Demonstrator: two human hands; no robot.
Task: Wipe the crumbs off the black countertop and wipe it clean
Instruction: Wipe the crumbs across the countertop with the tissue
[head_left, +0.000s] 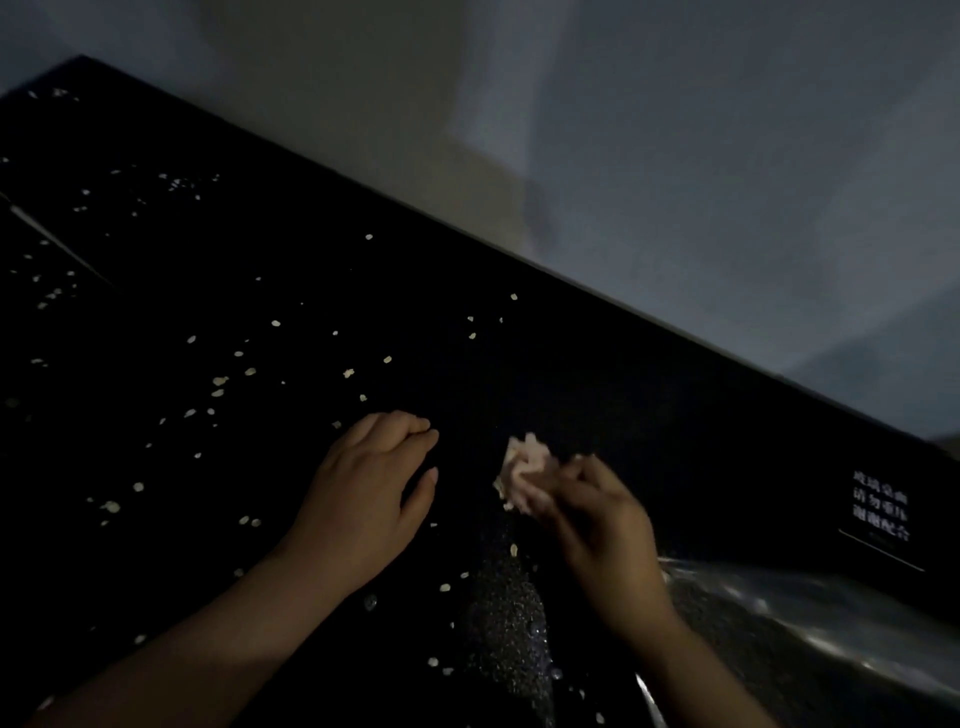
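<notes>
The black countertop (597, 374) runs diagonally across the view, strewn with several pale crumbs (218, 382), thickest on its left half. My right hand (597, 525) is shut on a crumpled pale tissue (522, 467), which sticks out past my fingers just over the surface. My left hand (369, 493) lies palm down on the counter to the left of the tissue, fingers curled and together, holding nothing. A wet, speckled patch (506, 623) glistens between my two forearms.
A shiny metal sink rim (779, 613) curves in at the lower right. A small label with white characters (880, 512) sits on the counter at the far right. A grey wall (623, 130) rises behind the counter's back edge.
</notes>
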